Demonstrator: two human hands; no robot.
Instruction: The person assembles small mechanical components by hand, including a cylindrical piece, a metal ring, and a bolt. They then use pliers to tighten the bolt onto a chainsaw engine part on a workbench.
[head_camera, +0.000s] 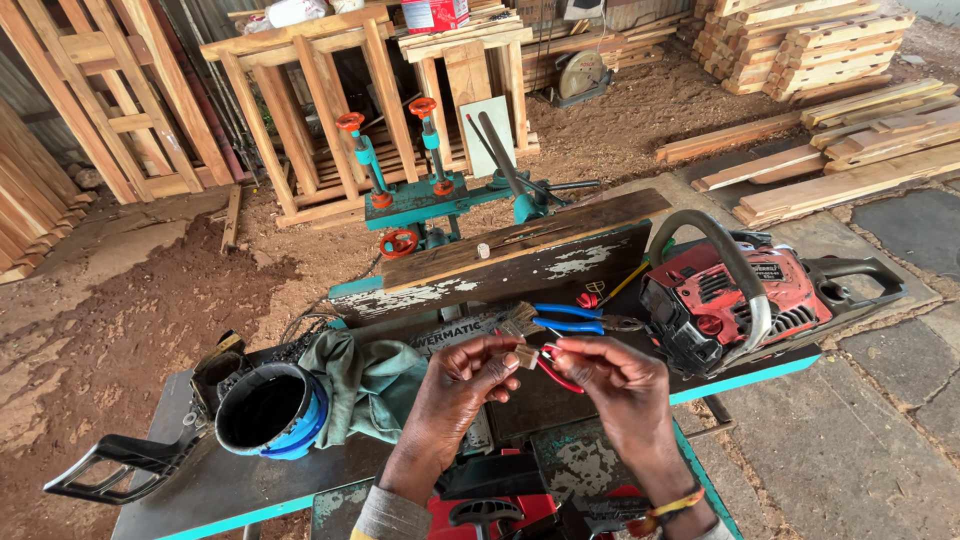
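My left hand (462, 385) and my right hand (612, 380) meet above a dark metal workbench (240, 485). Together their fingertips pinch a small light-coloured part (526, 355); what it is I cannot tell. Just beyond the fingers lie a paintbrush (516, 320), blue-handled pliers (572, 318) and red-handled pliers (556, 376). A red chainsaw body (745, 295) with a grey handle bar rests on the bench to the right of my right hand.
A black and blue bucket (270, 410) and a green rag (370, 385) sit left of my hands. A black handle part (115, 470) lies at the bench's left end. Behind stand a teal woodworking machine (430, 195), wooden frames (300, 100) and stacked planks (850, 130) on sawdust ground.
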